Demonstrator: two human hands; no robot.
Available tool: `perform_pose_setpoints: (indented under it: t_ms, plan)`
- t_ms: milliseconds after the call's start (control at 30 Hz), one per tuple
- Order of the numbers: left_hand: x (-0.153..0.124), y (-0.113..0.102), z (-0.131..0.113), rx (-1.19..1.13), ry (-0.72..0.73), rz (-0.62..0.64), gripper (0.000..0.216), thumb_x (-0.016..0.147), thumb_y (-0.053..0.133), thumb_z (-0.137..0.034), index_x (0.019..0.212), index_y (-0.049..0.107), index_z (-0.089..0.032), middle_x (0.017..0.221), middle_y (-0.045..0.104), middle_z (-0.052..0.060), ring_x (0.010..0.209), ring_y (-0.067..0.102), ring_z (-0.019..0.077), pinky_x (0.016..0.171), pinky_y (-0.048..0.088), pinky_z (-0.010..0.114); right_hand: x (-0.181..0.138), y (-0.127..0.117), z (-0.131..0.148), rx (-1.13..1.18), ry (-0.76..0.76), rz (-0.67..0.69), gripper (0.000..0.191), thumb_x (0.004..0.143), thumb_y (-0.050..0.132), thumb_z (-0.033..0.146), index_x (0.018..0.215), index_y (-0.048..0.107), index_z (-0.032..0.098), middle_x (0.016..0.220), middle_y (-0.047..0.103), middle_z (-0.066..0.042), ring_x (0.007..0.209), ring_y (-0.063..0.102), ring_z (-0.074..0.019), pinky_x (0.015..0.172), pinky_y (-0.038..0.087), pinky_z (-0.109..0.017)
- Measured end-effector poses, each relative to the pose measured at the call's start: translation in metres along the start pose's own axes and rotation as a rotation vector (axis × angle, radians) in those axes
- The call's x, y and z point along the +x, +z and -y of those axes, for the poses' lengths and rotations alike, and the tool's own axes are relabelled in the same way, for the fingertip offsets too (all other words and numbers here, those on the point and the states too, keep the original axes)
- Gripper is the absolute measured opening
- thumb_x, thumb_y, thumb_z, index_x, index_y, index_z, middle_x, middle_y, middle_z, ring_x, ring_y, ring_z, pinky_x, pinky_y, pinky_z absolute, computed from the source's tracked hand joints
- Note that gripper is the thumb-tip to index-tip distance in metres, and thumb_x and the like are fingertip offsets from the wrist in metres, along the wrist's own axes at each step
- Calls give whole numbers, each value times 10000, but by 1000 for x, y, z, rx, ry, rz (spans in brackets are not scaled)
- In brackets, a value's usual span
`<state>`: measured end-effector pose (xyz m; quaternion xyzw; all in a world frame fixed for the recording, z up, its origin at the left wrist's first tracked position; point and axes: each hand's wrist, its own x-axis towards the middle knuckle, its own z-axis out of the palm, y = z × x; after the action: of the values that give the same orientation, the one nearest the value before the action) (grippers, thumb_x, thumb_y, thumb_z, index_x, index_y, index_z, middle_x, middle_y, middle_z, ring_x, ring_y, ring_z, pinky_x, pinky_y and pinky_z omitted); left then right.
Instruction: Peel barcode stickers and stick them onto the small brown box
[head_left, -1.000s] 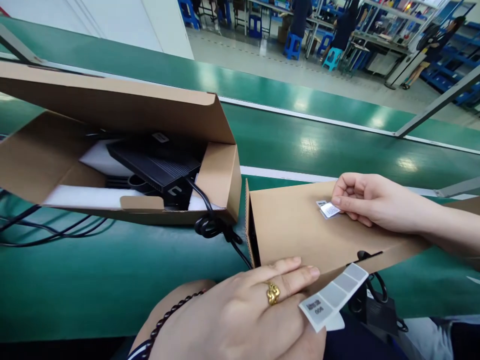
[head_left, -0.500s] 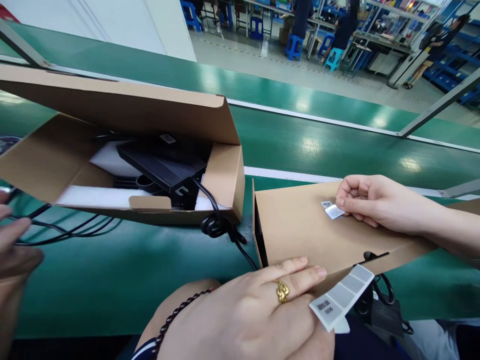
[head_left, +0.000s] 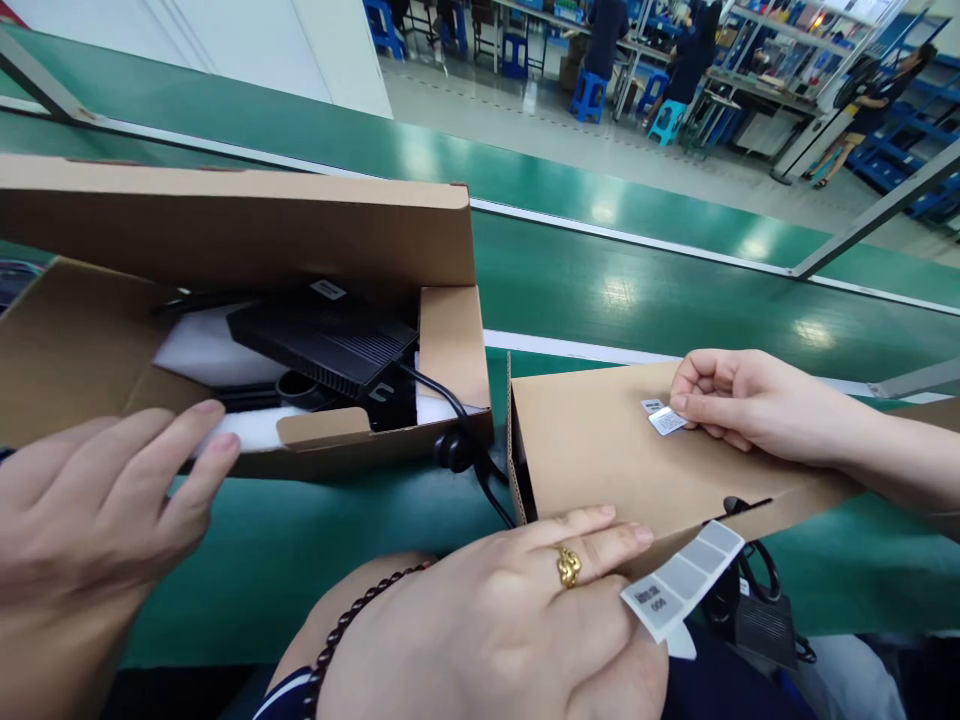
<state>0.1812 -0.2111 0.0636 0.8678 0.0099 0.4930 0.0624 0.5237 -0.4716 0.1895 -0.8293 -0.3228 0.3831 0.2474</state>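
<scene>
a: where is the small label (head_left: 666,421) found?

b: it is laid on the top of the closed cardboard box (head_left: 600,460), right of centre, and its edge is pinched by the fingertips of the right hand (head_left: 739,405); that grip is clenched on it, the other fingers being curled in. its print is too small to be read.

a: and the left hand (head_left: 510,620)?

b: it is seen near, at the bottom, with its fingers laid flat on the near edge of the same box. a strip of labels (head_left: 684,580) is grasped under it and juts out to the right. the grey squares on the strip are blank; on the end one a line of small print cannot be made out, but digits like "006" are shown below it. a gold ring (head_left: 568,566) is worn on one finger and a dark beaded bracelet (head_left: 352,625) at the wrist.

a: what is set to the left?

b: an open cardboard box (head_left: 225,230) is stood on the green desk (head_left: 600,290), just beside the closed one. a black device (head_left: 326,340) is bedded in white foam (head_left: 195,345) inside, and a black cable (head_left: 469,455) is trailed out between the two boxes. a tag on the device cannot be read. the near wall of that box is touched by another person's hand (head_left: 90,500), at the near left.
</scene>
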Motion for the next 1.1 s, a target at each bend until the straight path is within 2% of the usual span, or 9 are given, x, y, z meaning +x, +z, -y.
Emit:
perform_pose_setpoints:
  t_ms: [33,100,167,267,333,433,500,667,1100]
  plan:
    - [3,2,-7,-12,-8,-12,403,960,365,-217,761,708,-146,978,748,-21,1447,327,234,1037,504,307,0,0,0,-1,-3,0,329,723,769,415,820,563,177,580,536,41,418,381,-32,367,289,-136]
    - [23,16,-40,-133,44,39,426,949,322,-197,838,733,-169,977,746,-55,1408,405,213,1045,490,303,0,1,0,-5,-5,-1,329,725,767,418,819,563,177,584,539,38,423,386,-34,369,293,-137]
    - [53,37,-84,-358,169,173,431,958,308,-190,961,738,-210,1005,743,-68,1338,508,179,1057,497,314,0,2,1,-5,3,-3,338,717,771,423,816,561,177,581,539,37,423,386,-35,368,289,-139]
    - [89,62,-135,-513,226,229,241,931,523,-172,1077,701,-245,1096,735,-32,1211,623,147,1066,537,340,0,2,2,8,18,-8,359,694,782,436,806,561,176,564,527,42,417,382,-36,363,282,-141]
    - [98,66,-151,-505,194,287,218,915,574,-133,1062,699,-232,1088,737,-20,1183,641,140,1070,541,324,0,2,3,16,14,-11,370,683,790,442,798,563,175,556,521,44,416,382,-36,363,281,-142]
    - [97,60,-158,-461,45,350,223,922,539,-55,953,728,-169,1008,754,13,1187,645,155,1126,495,315,-1,2,4,21,1,-16,378,678,797,447,794,566,172,554,526,41,417,387,-37,367,284,-145]
    - [95,56,-159,-453,-10,324,265,942,497,-42,899,738,-140,994,758,44,1166,659,162,1137,483,319,-1,2,3,19,0,-19,379,682,798,450,796,568,171,554,530,38,416,389,-38,369,285,-149]
    - [98,57,-160,-500,1,306,364,990,397,-59,888,742,-119,969,761,68,1142,672,164,1113,500,321,0,2,1,6,6,-22,373,703,797,451,803,569,172,559,525,36,417,385,-40,371,278,-156]
    - [99,59,-156,-539,31,305,355,997,396,-66,892,734,-84,968,757,79,1165,660,194,1131,484,345,0,3,1,-20,8,-32,338,737,784,418,804,562,171,558,532,35,410,388,-40,369,295,-155]
